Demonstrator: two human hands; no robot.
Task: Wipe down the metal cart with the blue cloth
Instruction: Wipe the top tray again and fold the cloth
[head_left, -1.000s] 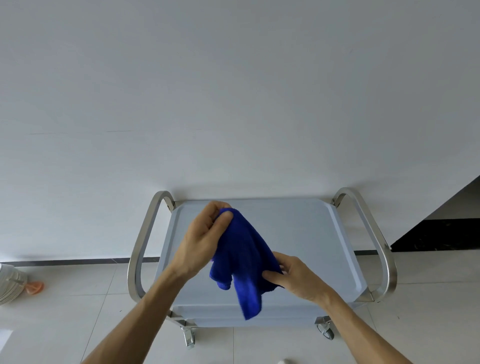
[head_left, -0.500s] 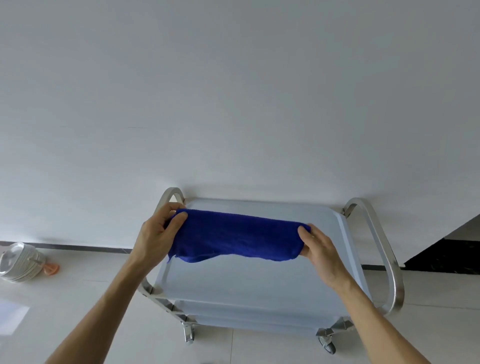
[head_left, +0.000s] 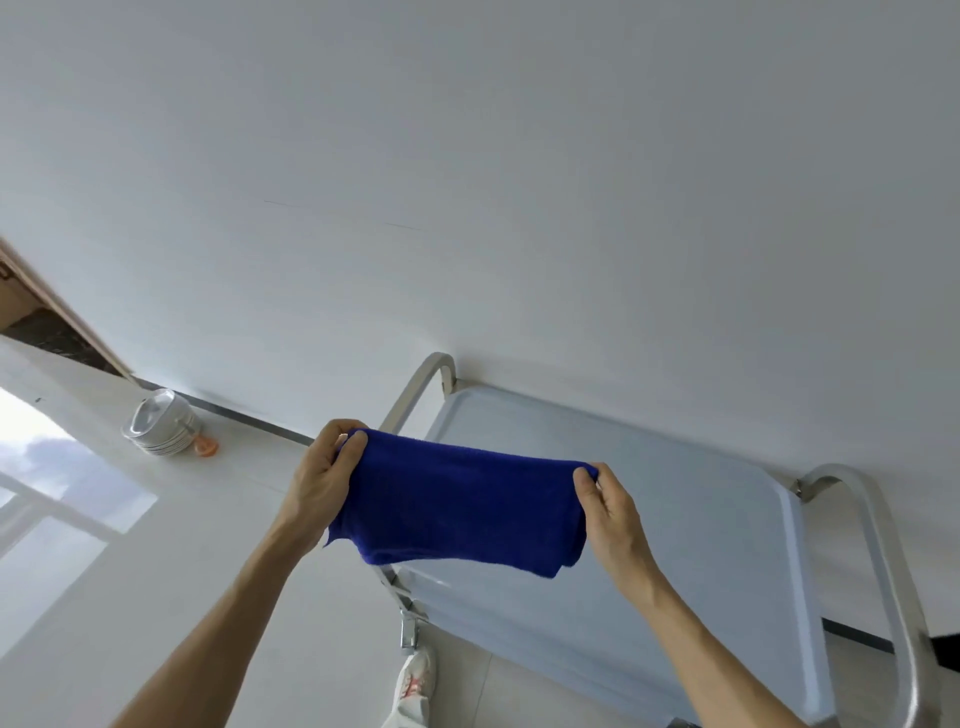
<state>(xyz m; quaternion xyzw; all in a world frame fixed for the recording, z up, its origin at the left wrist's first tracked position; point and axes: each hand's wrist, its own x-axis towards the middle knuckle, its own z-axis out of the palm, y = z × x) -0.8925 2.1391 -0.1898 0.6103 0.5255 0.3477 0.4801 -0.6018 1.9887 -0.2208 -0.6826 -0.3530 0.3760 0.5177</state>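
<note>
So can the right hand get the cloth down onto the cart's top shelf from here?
Probably yes: the right hand pinches the blue cloth above the bare top shelf, nothing between.

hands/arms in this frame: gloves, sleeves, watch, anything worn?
Nothing worn that shows. Left hand and right hand are bare: no gloves, rings or watch visible. Both forearms are bare down to the frame edge, with no sleeve in view. Slim build, short nails.
</note>
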